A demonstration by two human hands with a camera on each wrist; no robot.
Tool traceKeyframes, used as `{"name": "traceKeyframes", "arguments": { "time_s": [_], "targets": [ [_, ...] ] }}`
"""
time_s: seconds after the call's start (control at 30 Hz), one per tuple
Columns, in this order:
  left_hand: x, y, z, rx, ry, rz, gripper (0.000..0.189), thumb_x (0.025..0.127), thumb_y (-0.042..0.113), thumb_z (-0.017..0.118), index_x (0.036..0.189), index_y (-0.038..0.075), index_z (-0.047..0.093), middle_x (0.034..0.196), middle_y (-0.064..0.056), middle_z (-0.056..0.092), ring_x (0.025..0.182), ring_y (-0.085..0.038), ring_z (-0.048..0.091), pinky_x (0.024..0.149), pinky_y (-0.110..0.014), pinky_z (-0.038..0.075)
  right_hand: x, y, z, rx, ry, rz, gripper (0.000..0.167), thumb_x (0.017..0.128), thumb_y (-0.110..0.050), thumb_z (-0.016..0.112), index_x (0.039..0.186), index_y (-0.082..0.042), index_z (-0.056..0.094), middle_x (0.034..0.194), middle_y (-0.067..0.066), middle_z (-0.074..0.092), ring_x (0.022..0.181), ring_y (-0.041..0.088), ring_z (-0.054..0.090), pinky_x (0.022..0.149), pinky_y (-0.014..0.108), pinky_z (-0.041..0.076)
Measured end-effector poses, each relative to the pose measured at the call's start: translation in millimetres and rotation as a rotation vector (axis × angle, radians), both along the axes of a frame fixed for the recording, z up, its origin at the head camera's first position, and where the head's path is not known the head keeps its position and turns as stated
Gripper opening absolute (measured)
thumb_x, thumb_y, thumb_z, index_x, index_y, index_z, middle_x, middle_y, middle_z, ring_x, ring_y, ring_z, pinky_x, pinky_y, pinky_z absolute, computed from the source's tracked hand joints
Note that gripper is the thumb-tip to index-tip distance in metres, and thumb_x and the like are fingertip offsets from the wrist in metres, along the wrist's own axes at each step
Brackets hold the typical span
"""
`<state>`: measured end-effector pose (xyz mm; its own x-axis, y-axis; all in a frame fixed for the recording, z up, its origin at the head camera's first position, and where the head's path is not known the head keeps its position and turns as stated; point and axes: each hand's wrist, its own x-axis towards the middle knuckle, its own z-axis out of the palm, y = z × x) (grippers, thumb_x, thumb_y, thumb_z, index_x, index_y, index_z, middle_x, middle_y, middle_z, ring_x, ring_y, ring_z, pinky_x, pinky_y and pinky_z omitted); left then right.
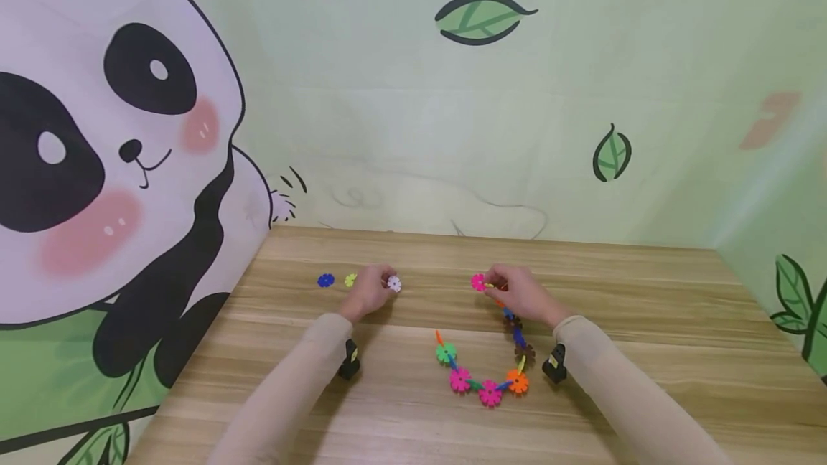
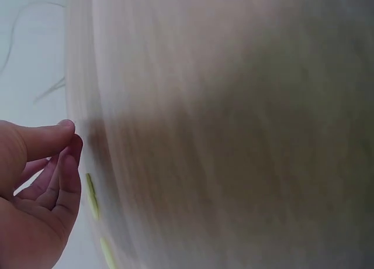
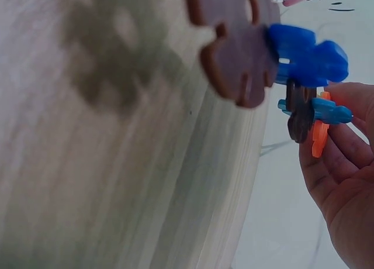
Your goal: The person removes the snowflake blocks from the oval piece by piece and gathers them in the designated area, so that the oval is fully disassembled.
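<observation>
My left hand (image 1: 371, 290) pinches a white snowflake disc (image 1: 394, 283) between thumb and fingertips; in the left wrist view, the hand (image 2: 44, 181) hides it. Facing it across a gap, my right hand (image 1: 522, 293) grips one end of a chain of interlocked snowflake discs. A pink disc (image 1: 478, 282) at that end points toward the left hand. From the right fingers the chain curves down and left over the table, through an orange disc (image 1: 517, 382) and a green disc (image 1: 446, 353). Brown (image 3: 239, 47), blue (image 3: 310, 55) and orange (image 3: 320, 131) discs hang close below the right hand.
Left of the left hand lie a loose blue disc (image 1: 326, 280) and a yellow disc (image 1: 351, 280), partly covered by that hand. The wooden table (image 1: 646, 321) meets a printed backdrop (image 1: 400, 128) at its far edge.
</observation>
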<state>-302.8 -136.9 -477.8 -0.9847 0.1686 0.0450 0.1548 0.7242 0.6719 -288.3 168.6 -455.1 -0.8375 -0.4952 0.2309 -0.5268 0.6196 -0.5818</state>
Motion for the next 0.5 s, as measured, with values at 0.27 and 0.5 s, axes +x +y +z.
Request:
{"name": "traceKeyframes", "arguments": {
  "time_s": [0.27, 0.5],
  "targets": [
    [-2.9, -0.2, -0.4, -0.130, -0.006, 0.010, 0.033, 0.081, 0.001, 0.072, 0.113, -0.002, 0.064, 0.105, -0.014, 0.063, 0.096, -0.024, 0.057, 0.085, -0.037, 0.048, -0.5, -0.2, -0.2, 0.006, 0.003, -0.006, 0.007, 0.088, -0.009, 0.067, 0.094, -0.008, 0.064, 0.087, 0.000, 0.065, 0.079, 0.013, 0.060, 0.072, 0.033, 0.052],
    [-3.0, 0.4, 1.0, -0.197, -0.006, 0.017, 0.033, 0.081, 0.007, 0.074, 0.112, -0.001, 0.065, 0.105, -0.013, 0.061, 0.095, -0.024, 0.055, 0.085, -0.037, 0.047, 0.3, -0.7, 0.0, 0.006, 0.009, -0.001, 0.007, 0.088, -0.009, 0.067, 0.094, -0.008, 0.064, 0.087, 0.000, 0.065, 0.078, 0.012, 0.060, 0.070, 0.031, 0.051]
  ]
}}
